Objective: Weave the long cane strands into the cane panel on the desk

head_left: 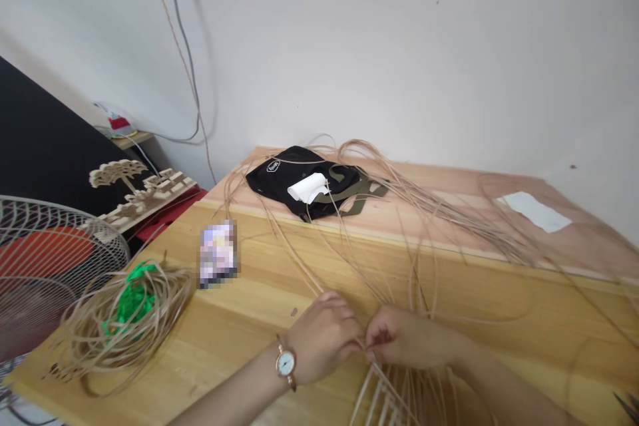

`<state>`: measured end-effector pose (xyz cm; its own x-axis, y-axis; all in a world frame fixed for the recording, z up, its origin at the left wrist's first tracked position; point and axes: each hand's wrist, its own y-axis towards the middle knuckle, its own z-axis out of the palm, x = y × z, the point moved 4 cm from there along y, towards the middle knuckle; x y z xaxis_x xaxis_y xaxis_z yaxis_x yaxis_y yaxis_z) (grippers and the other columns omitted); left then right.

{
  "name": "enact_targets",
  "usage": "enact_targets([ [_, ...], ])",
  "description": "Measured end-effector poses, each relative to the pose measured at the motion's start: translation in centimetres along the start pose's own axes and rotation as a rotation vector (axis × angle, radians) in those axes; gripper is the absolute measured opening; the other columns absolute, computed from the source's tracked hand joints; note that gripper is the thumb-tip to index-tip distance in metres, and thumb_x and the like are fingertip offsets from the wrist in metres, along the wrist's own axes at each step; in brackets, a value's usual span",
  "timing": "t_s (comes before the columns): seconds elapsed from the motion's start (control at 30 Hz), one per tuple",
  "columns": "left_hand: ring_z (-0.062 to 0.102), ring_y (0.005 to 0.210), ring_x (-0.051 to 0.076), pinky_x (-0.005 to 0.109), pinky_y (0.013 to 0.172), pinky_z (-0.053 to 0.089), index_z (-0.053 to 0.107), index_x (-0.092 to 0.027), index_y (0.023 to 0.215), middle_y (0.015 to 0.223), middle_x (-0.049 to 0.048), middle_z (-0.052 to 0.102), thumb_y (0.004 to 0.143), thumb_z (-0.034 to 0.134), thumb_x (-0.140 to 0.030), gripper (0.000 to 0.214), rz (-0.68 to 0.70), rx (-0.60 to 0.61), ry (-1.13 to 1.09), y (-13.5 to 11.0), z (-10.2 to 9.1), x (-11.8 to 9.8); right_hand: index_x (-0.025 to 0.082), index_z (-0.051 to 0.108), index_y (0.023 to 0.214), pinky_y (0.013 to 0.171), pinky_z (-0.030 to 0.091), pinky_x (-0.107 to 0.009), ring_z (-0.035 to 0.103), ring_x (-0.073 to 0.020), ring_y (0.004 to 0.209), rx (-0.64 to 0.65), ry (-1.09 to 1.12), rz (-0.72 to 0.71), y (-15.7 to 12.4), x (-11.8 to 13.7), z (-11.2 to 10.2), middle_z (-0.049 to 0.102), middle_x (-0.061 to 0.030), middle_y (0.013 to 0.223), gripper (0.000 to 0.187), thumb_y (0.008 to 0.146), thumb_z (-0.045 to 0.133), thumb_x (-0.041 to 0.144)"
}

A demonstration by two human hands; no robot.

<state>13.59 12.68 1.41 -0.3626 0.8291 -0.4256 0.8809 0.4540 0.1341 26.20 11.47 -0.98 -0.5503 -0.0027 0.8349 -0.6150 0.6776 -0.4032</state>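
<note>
Left hand [322, 339] and right hand [412, 339] meet, grips pinching rattan strands [384, 389] (watch [285, 363] on left wrist).

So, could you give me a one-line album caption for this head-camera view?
The left hand and right hand pinch pale cane strands above a wooden table.

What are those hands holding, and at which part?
The left hand and right hand pinch cane strands between their fingertips, near the top edge of the woven piece.

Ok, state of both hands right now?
Left hand: closed on cane strands.
Right hand: closed, pinching the same strands.
</note>
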Motion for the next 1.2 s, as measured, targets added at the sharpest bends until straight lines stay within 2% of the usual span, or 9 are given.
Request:
enact_targets([
  [0.17,0.048,0.068,0.012,0.029,0.072,0.032,0.057,-0.020,0.073,0.068,-0.0019,0.056,0.079,0.050,-0.026,0.011,-0.036,-0.041,-0.015,-0.1,0.9,0.5,0.013,0.060,0.062,0.044,0.026,-0.017,0.032,-0.0056,0.046,-0.010,0.005,0.004,-0.1,-0.4,0.0,0.039,0.0060,0.050,0.014,0.067,0.050,0.020],
  [0.4,0.044,0.075,0.013,0.029,0.070,0.029,0.055,-0.022,0.079,0.075,-0.0007,0.053,0.083,0.044,-0.028,0.013,-0.052,-0.045,-0.015,-0.8,1.1,0.4,0.013,0.062,0.064,0.044,0.026,-0.017,0.032,-0.0056,0.047,-0.057,-0.043,-0.005,-0.4,0.0,0.0,0.041,0.0062,0.051,0.016,0.070,0.049,0.021],
  [0.5,0.043,0.076,0.013,0.028,0.070,0.028,0.055,-0.022,0.082,0.076,-0.0002,0.051,0.084,0.041,-0.027,0.015,-0.057,-0.021,-0.048,-0.9,1.0,0.5,0.013,0.061,0.061,0.045,0.026,-0.018,0.033,-0.0060,0.046,-0.121,-0.184,-0.019,-0.7,0.3,0.1,0.041,0.0059,0.049,0.020,0.073,0.047,0.020],
  [0.7,0.043,0.079,0.013,0.028,0.071,0.028,0.055,-0.022,0.083,0.078,0.0003,0.051,0.086,0.038,-0.028,0.018,-0.078,-0.011,-0.081,-0.9,1.2,0.8,0.017,0.065,0.070,0.063,0.033,-0.025,0.050,-0.0135,0.063,-0.348,-0.571,-0.052,-1.3,1.0,1.1,0.061,-0.0015,0.064,0.020,0.078,0.047,0.023],
  [0.83,0.044,0.079,0.013,0.028,0.073,0.028,0.055,-0.021,0.081,0.079,0.0000,0.053,0.085,0.040,-0.029,0.017,-0.084,-0.033,-0.101,-0.8,1.1,0.8,0.018,0.064,0.072,0.065,0.032,-0.028,0.053,-0.0153,0.064,-0.392,-0.717,-0.058,-1.4,1.9,1.5,0.064,-0.0027,0.067,0.022,0.080,0.045,0.021],
  [1.03,0.046,0.077,0.013,0.028,0.073,0.030,0.056,-0.020,0.078,0.075,0.0002,0.055,0.083,0.043,-0.023,0.014,-0.056,-0.074,-0.089,-0.5,0.6,0.6,0.016,0.063,0.068,0.063,0.032,-0.029,0.053,-0.0165,0.063,-0.448,-0.741,-0.072,-1.5,2.1,1.6,0.064,-0.0037,0.066,0.021,0.078,0.045,0.016],
  [1.2,0.046,0.074,0.013,0.029,0.071,0.033,0.056,-0.018,0.077,0.073,0.0007,0.056,0.083,0.043,-0.022,0.014,-0.018,-0.145,-0.062,-0.3,0.2,0.5,0.017,0.060,0.070,0.064,0.033,-0.026,0.050,-0.0148,0.068,-0.496,-0.545,-0.070,-1.9,1.2,1.2,0.061,-0.0027,0.071,0.021,0.082,0.043,0.021],
])
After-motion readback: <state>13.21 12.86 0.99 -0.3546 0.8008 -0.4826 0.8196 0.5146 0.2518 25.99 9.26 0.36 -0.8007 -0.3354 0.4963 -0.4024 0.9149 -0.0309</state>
